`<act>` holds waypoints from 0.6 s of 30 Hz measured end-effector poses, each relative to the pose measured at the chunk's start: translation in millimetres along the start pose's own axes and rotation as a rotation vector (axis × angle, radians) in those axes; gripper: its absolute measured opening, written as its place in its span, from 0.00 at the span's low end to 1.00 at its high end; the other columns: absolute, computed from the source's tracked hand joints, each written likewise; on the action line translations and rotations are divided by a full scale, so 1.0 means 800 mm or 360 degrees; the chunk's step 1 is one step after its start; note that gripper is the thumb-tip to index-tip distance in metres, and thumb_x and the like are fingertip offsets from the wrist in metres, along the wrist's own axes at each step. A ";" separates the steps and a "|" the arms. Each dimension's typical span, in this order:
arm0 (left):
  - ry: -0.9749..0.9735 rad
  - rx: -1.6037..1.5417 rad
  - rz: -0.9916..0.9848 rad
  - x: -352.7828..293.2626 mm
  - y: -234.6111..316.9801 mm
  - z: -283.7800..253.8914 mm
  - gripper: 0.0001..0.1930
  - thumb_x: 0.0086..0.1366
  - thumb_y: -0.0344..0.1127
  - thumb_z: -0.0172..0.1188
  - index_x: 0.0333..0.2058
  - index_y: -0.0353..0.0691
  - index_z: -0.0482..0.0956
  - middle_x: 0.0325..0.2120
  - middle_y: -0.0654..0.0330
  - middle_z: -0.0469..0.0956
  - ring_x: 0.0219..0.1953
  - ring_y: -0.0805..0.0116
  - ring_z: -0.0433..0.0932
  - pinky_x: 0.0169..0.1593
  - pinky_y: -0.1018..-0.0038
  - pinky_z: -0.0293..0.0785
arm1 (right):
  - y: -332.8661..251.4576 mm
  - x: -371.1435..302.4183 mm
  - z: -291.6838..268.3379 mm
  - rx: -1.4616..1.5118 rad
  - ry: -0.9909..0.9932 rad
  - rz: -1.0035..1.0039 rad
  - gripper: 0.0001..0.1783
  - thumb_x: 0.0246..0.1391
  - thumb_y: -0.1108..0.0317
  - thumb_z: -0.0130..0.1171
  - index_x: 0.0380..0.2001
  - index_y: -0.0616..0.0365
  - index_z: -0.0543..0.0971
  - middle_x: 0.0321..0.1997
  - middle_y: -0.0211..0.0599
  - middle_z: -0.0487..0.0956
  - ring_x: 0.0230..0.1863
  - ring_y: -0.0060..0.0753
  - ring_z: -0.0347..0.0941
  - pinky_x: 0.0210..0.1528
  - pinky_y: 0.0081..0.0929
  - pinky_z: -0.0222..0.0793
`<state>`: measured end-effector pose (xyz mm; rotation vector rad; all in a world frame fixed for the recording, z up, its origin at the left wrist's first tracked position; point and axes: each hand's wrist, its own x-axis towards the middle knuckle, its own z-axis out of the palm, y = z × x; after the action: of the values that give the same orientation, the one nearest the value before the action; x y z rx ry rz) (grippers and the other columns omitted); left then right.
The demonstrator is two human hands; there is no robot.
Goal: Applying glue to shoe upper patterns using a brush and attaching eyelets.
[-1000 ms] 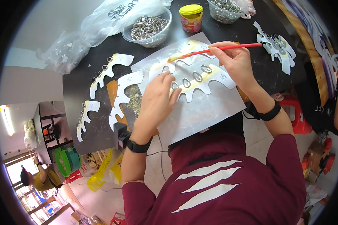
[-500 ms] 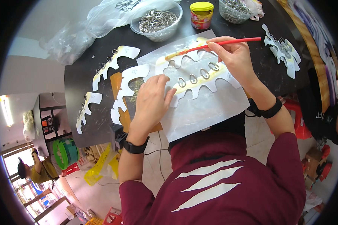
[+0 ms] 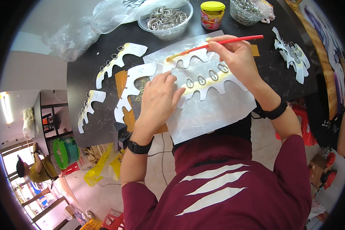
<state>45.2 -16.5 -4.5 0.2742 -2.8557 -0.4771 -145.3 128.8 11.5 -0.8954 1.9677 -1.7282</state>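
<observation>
The white scalloped cutout [image 3: 203, 78] lies on a plastic sheet [image 3: 214, 111] on the bench [image 3: 84, 61], partly yellowed with glue; its top edge looks unfinished. The right hand [image 3: 237, 57] pinches a red brush [image 3: 226, 41]; the left hand [image 3: 157, 100] presses flat

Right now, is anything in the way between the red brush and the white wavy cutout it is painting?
Nothing visible is. The right hand holds the red brush with its tip right at the upper edge of the white scalloped cutout. The left hand presses flat on the cutout's left part, away from the brush tip.
</observation>
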 end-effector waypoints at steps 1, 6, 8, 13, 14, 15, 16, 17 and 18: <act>-0.0028 -0.0033 -0.0020 0.000 0.000 -0.001 0.16 0.63 0.42 0.58 0.42 0.36 0.73 0.50 0.48 0.74 0.52 0.52 0.72 0.53 0.62 0.65 | 0.001 0.003 -0.001 0.0016 0.0075 -0.0043 0.09 0.56 0.70 0.62 0.38 0.64 0.82 0.31 0.36 0.84 0.30 0.16 0.77 0.28 0.12 0.68; -0.0052 -0.0037 -0.0058 0.001 0.003 -0.003 0.16 0.64 0.43 0.58 0.41 0.35 0.73 0.49 0.48 0.74 0.52 0.52 0.72 0.52 0.62 0.65 | 0.001 -0.001 0.003 0.0061 0.0086 -0.0047 0.08 0.55 0.71 0.62 0.36 0.63 0.82 0.29 0.34 0.83 0.28 0.14 0.75 0.27 0.12 0.68; -0.0078 -0.0044 -0.0086 0.001 0.003 -0.004 0.16 0.64 0.43 0.58 0.41 0.35 0.73 0.50 0.48 0.74 0.52 0.52 0.72 0.51 0.62 0.66 | -0.002 0.000 0.003 0.0036 0.0088 -0.0021 0.08 0.55 0.71 0.62 0.36 0.63 0.82 0.29 0.34 0.83 0.27 0.14 0.75 0.26 0.12 0.67; -0.0044 -0.0041 -0.0048 0.001 0.002 0.000 0.16 0.64 0.43 0.58 0.40 0.35 0.73 0.50 0.47 0.74 0.52 0.52 0.72 0.51 0.62 0.65 | 0.002 0.002 0.002 0.0079 0.0182 -0.0145 0.07 0.55 0.71 0.63 0.35 0.62 0.83 0.28 0.33 0.83 0.26 0.14 0.74 0.27 0.13 0.67; -0.0045 -0.0040 -0.0049 0.000 0.002 0.000 0.16 0.64 0.43 0.58 0.40 0.35 0.73 0.50 0.47 0.74 0.52 0.52 0.72 0.51 0.62 0.65 | -0.004 0.000 0.004 0.0034 0.0127 -0.0063 0.07 0.55 0.70 0.63 0.35 0.63 0.83 0.28 0.33 0.83 0.28 0.15 0.76 0.29 0.13 0.68; -0.0042 -0.0021 -0.0050 0.000 0.002 0.000 0.16 0.64 0.43 0.58 0.40 0.35 0.73 0.50 0.47 0.74 0.52 0.52 0.72 0.51 0.62 0.65 | -0.008 -0.002 0.006 -0.0012 0.0072 0.0019 0.08 0.55 0.70 0.63 0.35 0.63 0.82 0.29 0.34 0.83 0.30 0.17 0.77 0.31 0.14 0.70; -0.0039 -0.0001 -0.0051 -0.001 0.002 0.000 0.16 0.64 0.43 0.58 0.40 0.35 0.73 0.49 0.47 0.74 0.52 0.52 0.72 0.51 0.62 0.65 | -0.009 -0.005 0.008 -0.0011 0.0072 0.0019 0.08 0.55 0.70 0.63 0.35 0.63 0.82 0.29 0.34 0.83 0.30 0.17 0.77 0.31 0.14 0.70; -0.0040 -0.0001 -0.0049 0.000 0.002 0.000 0.16 0.64 0.43 0.58 0.40 0.35 0.73 0.49 0.47 0.74 0.52 0.52 0.72 0.51 0.62 0.65 | -0.011 -0.007 0.010 -0.0018 0.0045 -0.0008 0.08 0.55 0.70 0.63 0.35 0.63 0.82 0.29 0.35 0.83 0.31 0.18 0.78 0.32 0.14 0.70; -0.0051 -0.0009 -0.0055 0.000 0.002 0.000 0.16 0.64 0.44 0.58 0.40 0.35 0.73 0.49 0.47 0.74 0.52 0.52 0.72 0.51 0.61 0.65 | -0.012 -0.008 0.011 -0.0026 0.0017 -0.0036 0.08 0.55 0.70 0.63 0.35 0.64 0.82 0.29 0.35 0.83 0.33 0.19 0.79 0.33 0.14 0.71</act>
<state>45.0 -14.9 -3.5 0.3184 -2.8844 -0.5006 -132.8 126.5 18.3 -0.9188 1.9884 -1.7352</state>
